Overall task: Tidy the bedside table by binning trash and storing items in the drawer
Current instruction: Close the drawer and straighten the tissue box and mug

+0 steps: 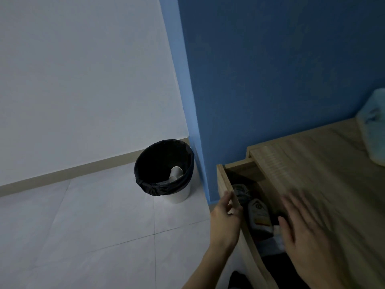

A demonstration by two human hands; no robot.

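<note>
The drawer of the table stands pulled out toward the person, and its inside is in shadow. A white bottle with an orange label lies flat in it. Beyond the bottle there is a pale packet, and near the right hand some white thing that I cannot identify. In my judgement the things lie flat so that the drawer can close over them.

The left hand grips the top edge of the drawer front. The thumb is on the outer face and the fingers are curled over the edge. This grip probably serves to steady the drawer or to push it in.

The right hand is blurred. Its fingers are spread and nearly straight, and it holds nothing. It is over the edge of the table and the drawer opening, but I cannot tell whether it touches the wood.

The bin with a black liner stands on the floor, left of the table, against the blue wall. A paper cup lies in it. At the right edge a pale blue soft thing rests on the table, so I judge that the tidying is not yet complete.
</note>
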